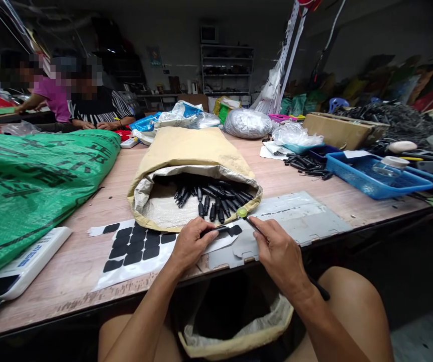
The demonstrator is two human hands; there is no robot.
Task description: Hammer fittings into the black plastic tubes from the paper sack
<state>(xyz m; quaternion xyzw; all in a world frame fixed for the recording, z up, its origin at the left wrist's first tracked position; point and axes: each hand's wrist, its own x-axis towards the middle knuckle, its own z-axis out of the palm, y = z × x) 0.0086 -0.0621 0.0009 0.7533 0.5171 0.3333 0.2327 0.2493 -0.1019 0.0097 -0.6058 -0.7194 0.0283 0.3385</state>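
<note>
My left hand (pixel 192 244) is closed, thumb and fingers pinching a slim black part (pixel 222 230) near the table's front edge. In my right hand (pixel 282 254) is a small hammer (pixel 242 212) with a round yellow-green face; its dark handle end shows past my wrist. The hammer head is just above and to the right of the black part, by the sack's lip. A tan woven sack (pixel 197 143) lies with its mouth toward me, several black cylindrical parts (pixel 220 203) inside. Beneath my left hand is a white sheet with black rounded-square stickers (pixel 135 246).
A grey board (pixel 295 216) lies right of the sack. Another open sack (pixel 235 347) sits between my knees. At left are a green bag (pixel 35 176) and a white device (pixel 31 261). A blue basket (pixel 378 186) stands right. Two people (pixel 96 108) sit at back left.
</note>
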